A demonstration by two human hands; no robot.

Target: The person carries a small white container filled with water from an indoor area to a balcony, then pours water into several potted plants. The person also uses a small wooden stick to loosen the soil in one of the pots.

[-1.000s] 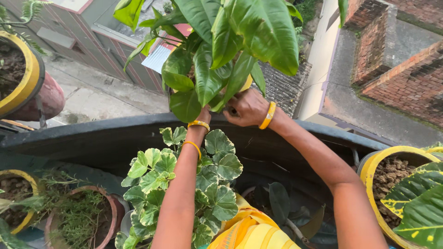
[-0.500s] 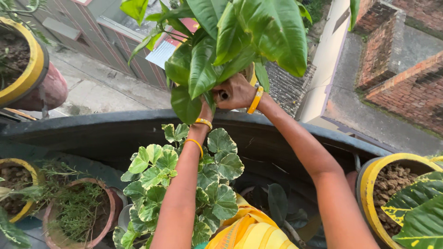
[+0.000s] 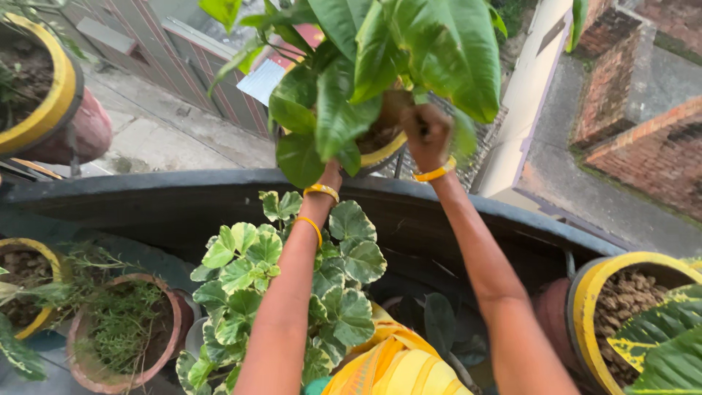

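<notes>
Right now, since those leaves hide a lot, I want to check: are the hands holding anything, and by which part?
The right hand grips the yellow pot of the large-leaved plant at its rim. The left hand is hidden behind leaves; its hold cannot be told.

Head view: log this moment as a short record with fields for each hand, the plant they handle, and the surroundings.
left hand: hidden behind the lower leaves; only the wrist with yellow bangles shows
right hand: raised at the pot's rim, blurred, grip unclear
plant in hand: yellow-rimmed pot of large glossy green leaves, beyond the dark curved ledge
below the arms: variegated round-leaved plant
left side: reddish clay pot of fine-leaved herb
right side: yellow-rimmed pot of lumpy soil
</notes>
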